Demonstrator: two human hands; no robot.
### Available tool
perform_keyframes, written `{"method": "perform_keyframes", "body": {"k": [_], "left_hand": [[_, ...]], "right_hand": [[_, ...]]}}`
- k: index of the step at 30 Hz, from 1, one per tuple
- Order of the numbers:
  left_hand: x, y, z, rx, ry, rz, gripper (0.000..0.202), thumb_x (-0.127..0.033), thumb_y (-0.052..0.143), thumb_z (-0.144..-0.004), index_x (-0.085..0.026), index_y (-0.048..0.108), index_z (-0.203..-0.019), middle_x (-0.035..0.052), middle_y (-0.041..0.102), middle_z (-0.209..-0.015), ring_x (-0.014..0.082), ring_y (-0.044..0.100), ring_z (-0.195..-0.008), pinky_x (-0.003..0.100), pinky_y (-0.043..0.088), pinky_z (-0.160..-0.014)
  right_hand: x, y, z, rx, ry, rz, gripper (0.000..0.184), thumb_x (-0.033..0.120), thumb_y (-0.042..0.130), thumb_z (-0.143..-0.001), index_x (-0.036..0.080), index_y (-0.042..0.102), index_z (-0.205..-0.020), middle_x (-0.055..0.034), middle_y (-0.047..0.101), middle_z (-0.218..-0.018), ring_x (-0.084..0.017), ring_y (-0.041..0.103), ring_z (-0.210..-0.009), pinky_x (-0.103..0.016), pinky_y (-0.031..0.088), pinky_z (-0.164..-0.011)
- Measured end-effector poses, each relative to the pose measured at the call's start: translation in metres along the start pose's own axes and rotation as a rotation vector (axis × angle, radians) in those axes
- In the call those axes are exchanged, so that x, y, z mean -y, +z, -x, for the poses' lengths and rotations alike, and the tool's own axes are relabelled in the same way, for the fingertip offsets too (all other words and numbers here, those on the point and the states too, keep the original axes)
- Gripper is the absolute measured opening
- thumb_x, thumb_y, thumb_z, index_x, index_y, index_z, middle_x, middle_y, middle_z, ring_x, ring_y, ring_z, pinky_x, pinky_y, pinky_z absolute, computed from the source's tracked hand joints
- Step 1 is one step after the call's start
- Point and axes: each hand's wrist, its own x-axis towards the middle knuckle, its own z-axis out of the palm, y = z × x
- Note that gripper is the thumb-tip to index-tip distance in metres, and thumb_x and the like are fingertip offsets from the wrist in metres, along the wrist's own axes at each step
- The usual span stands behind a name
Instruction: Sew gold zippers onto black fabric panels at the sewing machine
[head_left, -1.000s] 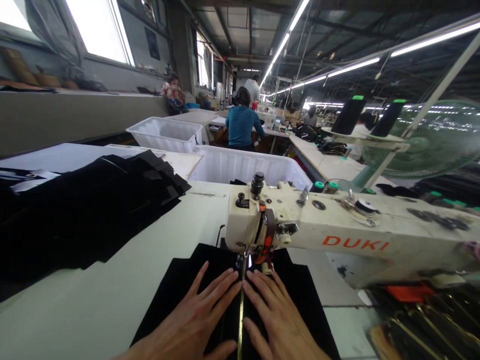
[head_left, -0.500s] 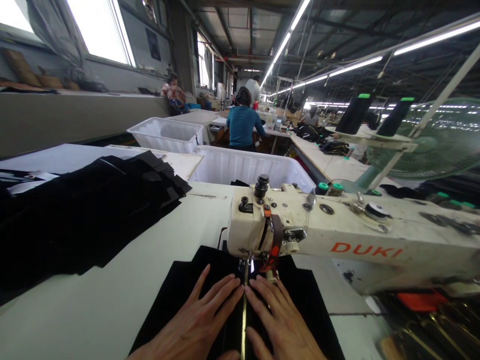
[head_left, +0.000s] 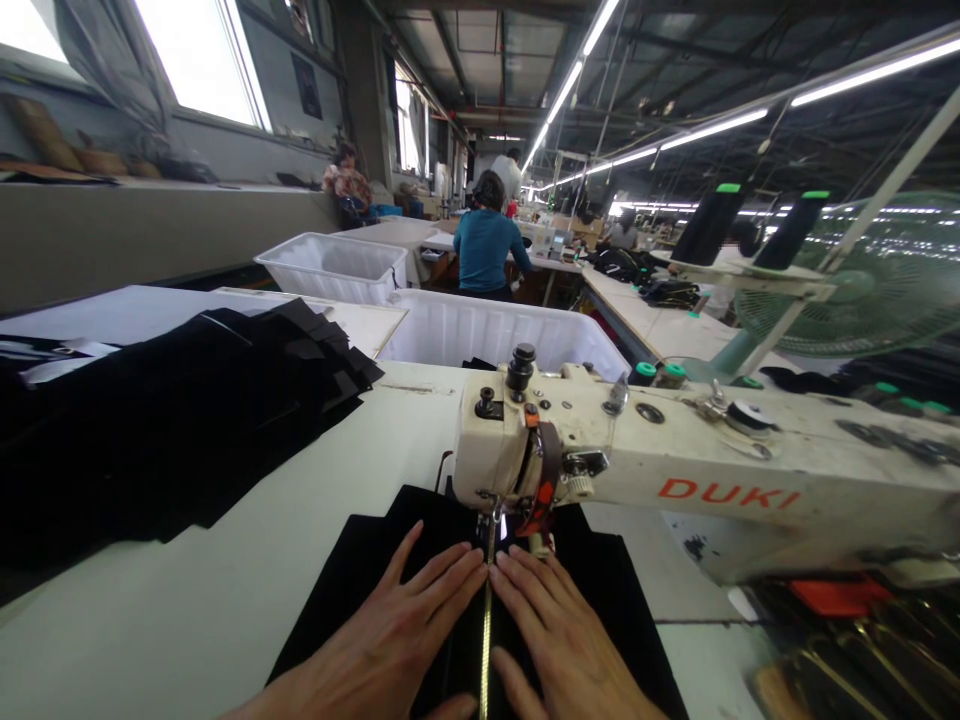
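Observation:
A black fabric piece [head_left: 352,600] lies under the head of a white sewing machine [head_left: 645,450] marked DUKI. Down its middle runs a gold-toothed zipper [head_left: 486,640], leading up to the presser foot [head_left: 491,525]. My left hand [head_left: 397,620] rests flat on the fabric just left of the zipper, fingers stretched toward the needle area. On the other side of the teeth my right hand [head_left: 555,625] also lies flat, fingertips close to the foot. Both hands press on the cloth without gripping it. The needle tip is too small to make out.
Stacked black fabric pieces [head_left: 172,420] cover the table's left side. Behind the machine stands a white plastic bin [head_left: 510,330], with another bin [head_left: 330,262] farther back. Thread cones [head_left: 709,225] and a green fan [head_left: 862,280] are at right. A person in a teal top [head_left: 487,250] sits ahead.
The fabric has slid slightly forward under the presser foot, away from me. Both hands have moved a little the same way, still flat on it.

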Motion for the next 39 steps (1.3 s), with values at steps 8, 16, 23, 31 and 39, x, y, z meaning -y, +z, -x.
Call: {"method": "perform_keyframes", "body": {"k": [8, 16, 23, 31, 39], "left_hand": [[0.003, 0.01, -0.001, -0.019, -0.011, -0.023, 0.095, -0.036, 0.07, -0.083, -0.027, 0.011, -0.156, 0.0086, 0.044, -0.15, 0.0327, 0.042, -0.136, 0.064, 0.017, -0.115], [0.013, 0.015, -0.008, 0.037, -0.064, -0.043, 0.082, -0.033, 0.066, -0.081, -0.02, 0.027, -0.153, 0.0113, 0.036, -0.154, 0.0317, 0.032, -0.142, 0.062, 0.014, -0.116], [0.015, 0.018, -0.009, 0.017, -0.07, -0.042, 0.082, -0.035, 0.066, -0.082, -0.019, 0.027, -0.153, 0.0137, 0.037, -0.153, 0.0339, 0.03, -0.142, 0.062, 0.015, -0.116], [0.017, 0.016, -0.01, 0.034, -0.071, -0.032, 0.08, -0.036, 0.063, -0.086, -0.02, 0.024, -0.153, 0.0118, 0.032, -0.156, 0.0315, 0.028, -0.143, 0.062, 0.011, -0.116], [0.017, 0.019, -0.006, 0.042, -0.086, -0.031, 0.083, -0.036, 0.064, -0.085, -0.02, 0.021, -0.155, 0.0116, 0.029, -0.158, 0.0311, 0.026, -0.144, 0.06, 0.012, -0.117]], "right_hand": [[0.001, 0.001, 0.002, -0.037, 0.032, 0.007, 0.049, 0.036, 0.054, -0.095, 0.014, 0.051, -0.139, -0.0102, 0.051, -0.142, -0.027, 0.048, -0.13, -0.041, 0.049, -0.103], [-0.006, -0.005, -0.012, 0.094, 0.021, 0.027, 0.057, 0.02, 0.053, -0.09, 0.012, 0.041, -0.145, -0.0125, 0.04, -0.149, -0.029, 0.041, -0.136, -0.049, 0.045, -0.106], [-0.007, -0.005, -0.012, 0.119, 0.047, 0.0, 0.058, 0.02, 0.053, -0.093, 0.015, 0.036, -0.148, -0.0103, 0.039, -0.15, -0.026, 0.037, -0.138, -0.05, 0.035, -0.113], [-0.008, -0.005, -0.017, 0.093, 0.064, -0.016, 0.057, 0.019, 0.054, -0.092, 0.017, 0.038, -0.147, -0.0083, 0.041, -0.15, -0.024, 0.038, -0.137, -0.051, 0.031, -0.115], [-0.008, -0.004, -0.013, 0.124, 0.023, 0.021, 0.06, 0.018, 0.053, -0.092, 0.013, 0.034, -0.148, -0.0106, 0.038, -0.151, -0.026, 0.036, -0.139, -0.054, 0.035, -0.112]]}}
